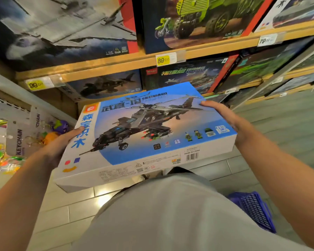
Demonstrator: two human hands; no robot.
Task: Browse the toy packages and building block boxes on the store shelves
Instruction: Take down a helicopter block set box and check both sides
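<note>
A shopper stands in a toy aisle, holding a building block box level above the tiled floor (62,211), in front of the store shelves; at far left, keychain cards (19,140) hang from a rack beside bright trinkets; the left hand (59,145) grips the short white end of the helicopter box (145,134), thumb laid over the top face and fingers hidden beneath; the right hand (230,118) grips the opposite end the same way, thumb flat along the blue edge; the two hands are well apart, one at each end. The risk, by the look of it, is a slip: the box is wide, held only at its ends, and a loosened grip on either side would tip it to the floor, denting a corner. The box is flat and broad, blue on top with white sides, showing a dark helicopter, two small figures and a barcode on the near side. Behind it, wooden shelves (198,51) carry a jet box (62,33), a green truck box (198,19) and yellow price tags (163,60); a purple basket (256,211) sits on the floor at lower right.
</note>
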